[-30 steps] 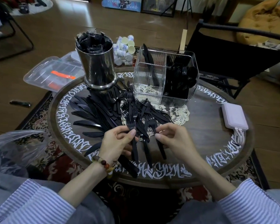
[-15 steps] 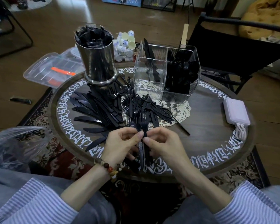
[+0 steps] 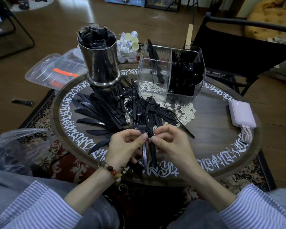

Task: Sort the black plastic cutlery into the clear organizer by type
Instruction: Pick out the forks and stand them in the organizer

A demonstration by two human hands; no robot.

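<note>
A: Starting at the left of the counter [image 3: 221, 142], what do we have?

B: A fan of loose knives [image 3: 96, 111] lies on the left half, in front of the steel canister [image 3: 102, 63]. Beside it, toward the middle, lies a tangle of forks [image 3: 139, 104]. None of that is sorted yet.

A: And our hands?

B: The left hand [image 3: 122, 146] pinches the necks of a small bundle of forks [image 3: 144, 146] between thumb and curled fingers [image 3: 143, 138]. The right hand [image 3: 170, 142] pinches the same bundle from the other side, fingertips almost touching those of the left. The handles hang toward us over the near rim; the tines point away.

A: What is the step, as we judge it?

B: Squaring the bundle before it goes in. We should align all tines one way, keep the handles parallel, and check that no knife is caught among them. How many pieces the bundle holds, we cannot tell.

A: Where does it go?

B: Into the clear organizer [image 3: 155, 90] at the far right of the pile. Its right compartment is packed with dark cutlery, apparently spoons; its left section holds only a few upright pieces, whose type we cannot confirm. We would pass the bundle to one hand, grip mid-handle, and lower it upright into a section of matching type, clear of the divider.
</note>
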